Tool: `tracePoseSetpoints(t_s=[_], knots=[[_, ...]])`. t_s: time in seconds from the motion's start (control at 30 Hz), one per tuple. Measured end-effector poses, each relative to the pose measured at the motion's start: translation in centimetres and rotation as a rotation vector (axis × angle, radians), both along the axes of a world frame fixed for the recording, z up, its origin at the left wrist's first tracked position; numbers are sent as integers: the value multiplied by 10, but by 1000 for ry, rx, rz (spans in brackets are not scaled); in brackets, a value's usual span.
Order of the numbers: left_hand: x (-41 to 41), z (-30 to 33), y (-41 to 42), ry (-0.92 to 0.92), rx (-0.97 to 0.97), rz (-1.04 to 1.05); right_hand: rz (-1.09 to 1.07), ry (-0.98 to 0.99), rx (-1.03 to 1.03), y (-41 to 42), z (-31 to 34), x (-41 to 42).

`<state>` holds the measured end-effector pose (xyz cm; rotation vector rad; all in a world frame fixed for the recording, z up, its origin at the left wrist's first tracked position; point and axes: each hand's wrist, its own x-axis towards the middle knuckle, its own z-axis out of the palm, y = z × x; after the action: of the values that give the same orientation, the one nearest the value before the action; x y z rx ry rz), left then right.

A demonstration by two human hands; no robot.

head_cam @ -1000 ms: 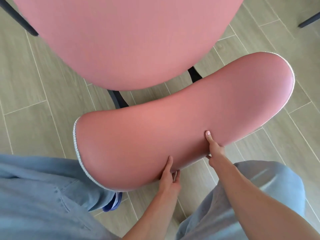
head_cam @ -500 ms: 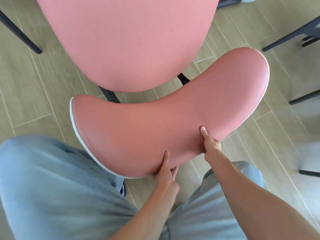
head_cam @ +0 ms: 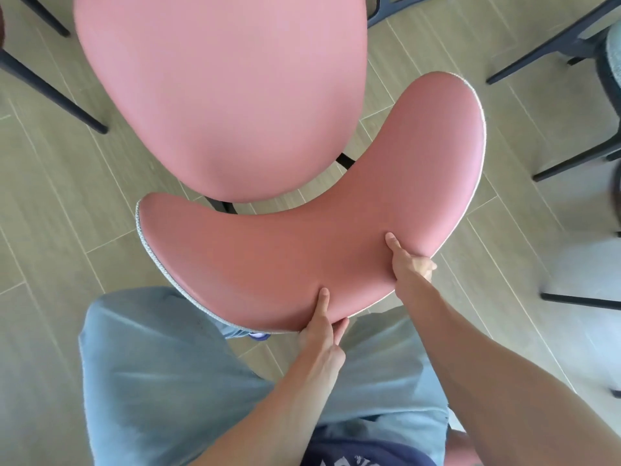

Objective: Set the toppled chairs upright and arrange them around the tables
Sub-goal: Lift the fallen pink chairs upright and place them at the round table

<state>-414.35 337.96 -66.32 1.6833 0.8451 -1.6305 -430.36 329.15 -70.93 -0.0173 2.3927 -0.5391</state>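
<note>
A pink padded chair stands upright right below me, its round seat (head_cam: 221,95) at the top and its curved backrest (head_cam: 336,230) nearest to me. My left hand (head_cam: 321,327) grips the backrest's near edge at the middle, thumb on the front face. My right hand (head_cam: 408,260) grips the same edge further right, thumb pressed on the pink padding. The fingers of both hands are hidden behind the backrest. Black chair legs (head_cam: 225,206) show between seat and backrest.
Pale wood-look floor planks (head_cam: 60,230) lie all around. Dark legs of other furniture (head_cam: 554,45) reach in at the upper right and right edge, and more dark legs (head_cam: 53,92) at the upper left. My legs in light blue trousers (head_cam: 161,381) stand just behind the backrest.
The chair has moved forward and to the right across the floor with both hands still on its backrest. More dark furniture legs have come into sight on the right and left.
</note>
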Motion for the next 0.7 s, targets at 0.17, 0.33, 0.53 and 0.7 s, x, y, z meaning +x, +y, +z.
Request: tracePoseSetpoints(t_s=[0.17, 0.33, 0.53, 0.7], knots=[[7, 60, -4, 1, 33, -37, -8, 4, 49, -2, 66, 5], [41, 100, -31, -58, 8, -64, 45, -130, 54, -11, 123, 20], [70, 138, -94, -187, -65, -34, 197, -238, 17, -72, 171, 29], [98, 166, -159, -250, -133, -66, 354, -307, -73, -140, 192, 45]])
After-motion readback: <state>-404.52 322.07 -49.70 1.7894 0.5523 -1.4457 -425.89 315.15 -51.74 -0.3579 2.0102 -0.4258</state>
